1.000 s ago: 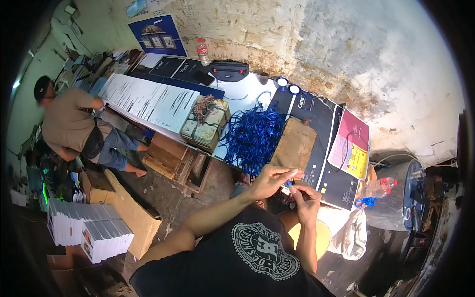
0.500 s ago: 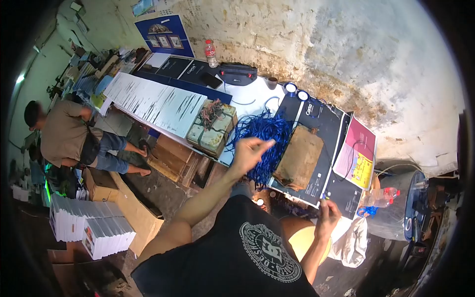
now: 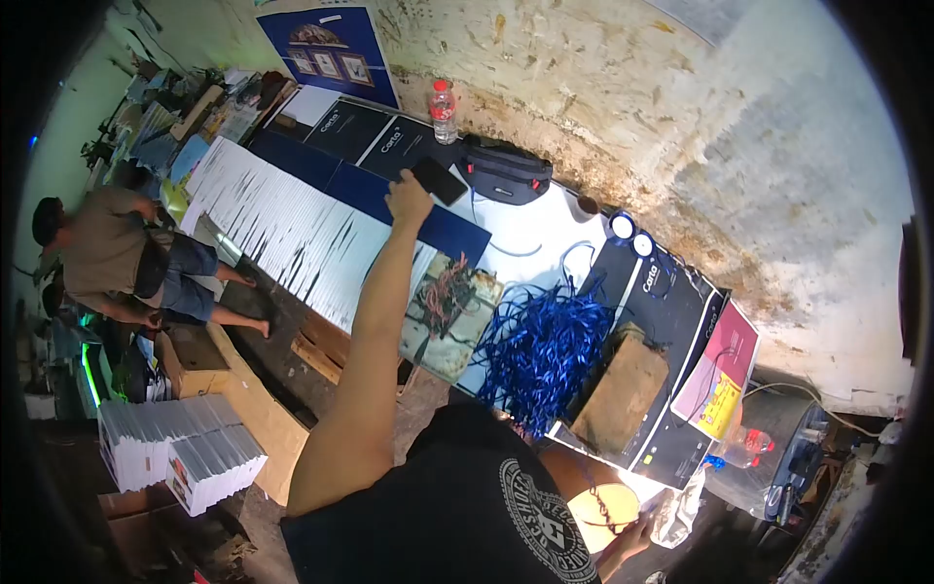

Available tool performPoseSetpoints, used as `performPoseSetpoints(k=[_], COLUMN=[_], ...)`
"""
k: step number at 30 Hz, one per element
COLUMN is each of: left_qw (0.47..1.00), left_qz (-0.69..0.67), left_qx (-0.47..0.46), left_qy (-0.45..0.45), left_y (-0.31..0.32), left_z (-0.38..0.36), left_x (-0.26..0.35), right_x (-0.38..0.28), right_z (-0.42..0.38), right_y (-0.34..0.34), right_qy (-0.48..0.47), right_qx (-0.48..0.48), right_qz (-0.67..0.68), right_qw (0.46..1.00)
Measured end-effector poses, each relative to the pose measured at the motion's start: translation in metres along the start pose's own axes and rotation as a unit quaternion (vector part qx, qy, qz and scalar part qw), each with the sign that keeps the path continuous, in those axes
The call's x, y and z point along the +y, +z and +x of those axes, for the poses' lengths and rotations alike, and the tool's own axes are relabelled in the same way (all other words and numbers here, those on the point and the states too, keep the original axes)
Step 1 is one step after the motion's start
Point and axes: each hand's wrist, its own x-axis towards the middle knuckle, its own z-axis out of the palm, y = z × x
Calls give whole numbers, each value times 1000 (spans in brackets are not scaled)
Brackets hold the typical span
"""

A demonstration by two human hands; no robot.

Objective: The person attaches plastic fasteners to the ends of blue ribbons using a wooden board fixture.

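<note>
My left hand (image 3: 410, 202) reaches across the table, its bent fingers at the left end of a black phone (image 3: 441, 182). Low on the right, my right hand (image 3: 634, 537) is closed beside a yellow round surface (image 3: 601, 514) and a whitish bag (image 3: 678, 511). A thin dark cord runs toward its fingers, but what they grip is unclear. Near my body lie a tangled heap of blue ribbon (image 3: 548, 358), a worn brown block (image 3: 623, 391) and a pale block with reddish strings (image 3: 452, 336).
Long rows of stacked white sheets (image 3: 292, 234) cover the table's left part. A bottle (image 3: 444, 115) and a black pouch (image 3: 508, 175) stand near the wall. Another person (image 3: 117, 243) stands at the left, behind book stacks (image 3: 180, 448). Two tape rolls (image 3: 622, 228) lie farther back.
My left hand has moved from above the blue ribbon to the phone. My right hand has dropped from the table's front edge to beside the yellow surface. The view has shifted.
</note>
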Motion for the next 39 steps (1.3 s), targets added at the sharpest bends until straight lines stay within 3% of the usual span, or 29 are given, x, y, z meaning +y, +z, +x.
performPoseSetpoints(k=[2, 5, 9, 16, 23, 29, 31, 33, 35, 39], left_qw=[999, 978, 963, 939, 946, 929, 933, 925, 876, 817], left_qz=[7, -96, -32, -15, -31, -16, -48, -185, -351, -443], left_qx=[-32, -103, -188, -217, -190, -244, -227, -116, -65, -66], left_qy=[3, 156, 189, 266, 259, 278, 275, 311, 324, 364], left_y=[20, 70, 94, 105, 96, 106, 95, 73, 39, 3], left_z=[31, 67, 74, 107, 114, 118, 123, 129, 115, 65], left_x=[-22, -42, -39, -40, -43, -41, -35, -13, 30, 102], right_x=[3, 2, 12, 9, -18, -20, -23, -22, -20, -13], right_z=[-13, -50, -75, -84, -80, -79, -80, -79, -81, -75], right_y=[-5, -1, 1, 11, 38, 52, 56, 57, 51, 51], right_qy=[29, 61, 116, 119, 94, 92, 99, 106, 111, 105], right_qx=[18, 86, 130, 128, 127, 113, 116, 117, 125, 94], right_qz=[9, 19, 28, -52, -43, -68, -67, -70, -77, -93], right_qw=[999, 994, 984, 983, 986, 987, 986, 985, 983, 986])
